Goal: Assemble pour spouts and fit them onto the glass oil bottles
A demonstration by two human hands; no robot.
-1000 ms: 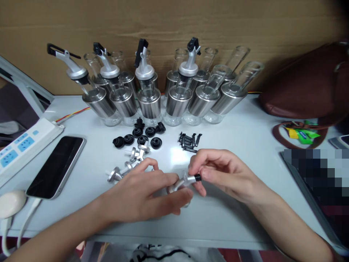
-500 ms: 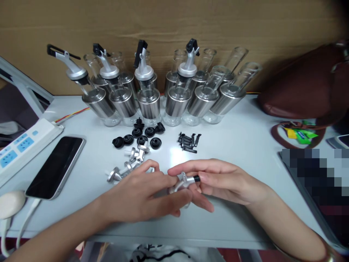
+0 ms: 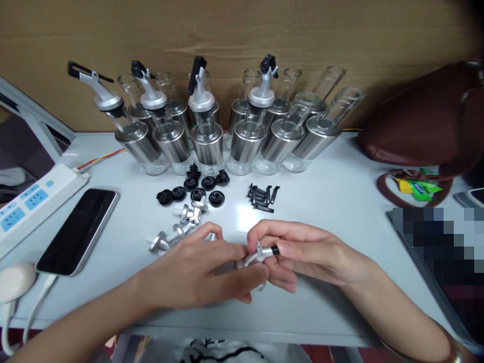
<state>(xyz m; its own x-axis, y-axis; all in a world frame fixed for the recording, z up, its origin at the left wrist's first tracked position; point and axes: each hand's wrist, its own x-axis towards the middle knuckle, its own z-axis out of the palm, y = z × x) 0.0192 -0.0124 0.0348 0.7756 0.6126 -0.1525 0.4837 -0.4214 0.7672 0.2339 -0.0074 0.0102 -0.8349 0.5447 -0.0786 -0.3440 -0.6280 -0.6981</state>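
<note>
Both hands meet over the front middle of the white table. My left hand is closed round the base of a silver pour spout. My right hand pinches the spout's tip, where a small black cap sits. Just left of my hands lie several loose silver spouts. Behind them are several black rubber stoppers and a small heap of black caps. At the back stand several glass and steel oil bottles, some fitted with spouts.
A phone on a white cable lies at the left beside a white power strip. A brown leather bag sits at the right with sweets near it. A cardboard wall closes the back.
My right hand's fingers stretched out over the spout and have curled back round its tip. My left hand has stayed put on the spout's base.
</note>
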